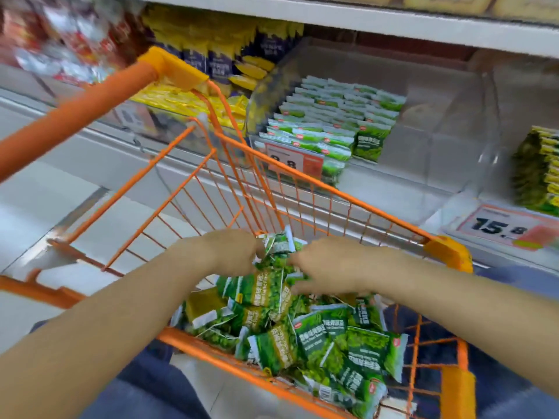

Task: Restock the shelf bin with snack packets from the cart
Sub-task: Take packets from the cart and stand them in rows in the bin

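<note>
**Both hands in the cart, gathering green packets**

Low in the centre of the frame, the left hand [230, 252] and the right hand [329, 267] met over a loose heap of green plastic snack packets [317, 337] lying in the orange wire shopping cart [332, 192]. Between them they clutched a small bunch of green packets [276, 247], raised just above the heap; the left hand's fingers curled round it from one side, the right hand's from the other. Beyond the cart's far rim, in the upper middle of the frame, stood the clear plastic shelf bin [423, 122], with rows of the same green packets filling its left part. An orange-and-white price tag [293, 160] hung at the bin's front.
</note>
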`<state>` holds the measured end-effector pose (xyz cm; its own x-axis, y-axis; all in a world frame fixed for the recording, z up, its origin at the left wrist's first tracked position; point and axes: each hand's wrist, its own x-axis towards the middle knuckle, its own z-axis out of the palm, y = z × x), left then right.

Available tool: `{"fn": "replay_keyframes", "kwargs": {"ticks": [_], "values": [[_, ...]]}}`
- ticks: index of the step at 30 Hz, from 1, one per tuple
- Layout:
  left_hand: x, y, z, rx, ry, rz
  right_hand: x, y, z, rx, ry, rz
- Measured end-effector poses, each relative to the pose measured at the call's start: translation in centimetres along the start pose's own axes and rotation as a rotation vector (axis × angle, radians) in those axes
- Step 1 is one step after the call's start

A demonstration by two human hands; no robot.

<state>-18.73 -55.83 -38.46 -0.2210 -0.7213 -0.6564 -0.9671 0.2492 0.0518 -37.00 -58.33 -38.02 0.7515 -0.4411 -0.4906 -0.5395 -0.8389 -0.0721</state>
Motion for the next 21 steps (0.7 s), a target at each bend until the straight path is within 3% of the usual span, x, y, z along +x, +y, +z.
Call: {"fn": "replay_keyframes", "kwargs": {"ticks": [4,11,16,18,21], "values": [[0.7,-0.1,0.4,-0.104,-0.090,0.010,3.1,-0.6,0.1,0.296,0.012,0.002],[-0.1,-0.9,-1.2,-0.543,0.273,0.126,3.2,0.2,0.2,0.720,0.103,0.013],[-1.8,-0.6,-3.0,-0.937,0.587,0.041,2.3,1.6,-2.4,0.974,0.363,0.093],[-2.9,-0.6,-3.9,-1.202,0.628,0.031,1.7,2.2,-2.9,1.089,0.497,0.089],[-4.4,-0.6,-4.9,-1.328,0.639,0.077,0.5,2.6,-3.4,1.292,0.570,0.006]]}}
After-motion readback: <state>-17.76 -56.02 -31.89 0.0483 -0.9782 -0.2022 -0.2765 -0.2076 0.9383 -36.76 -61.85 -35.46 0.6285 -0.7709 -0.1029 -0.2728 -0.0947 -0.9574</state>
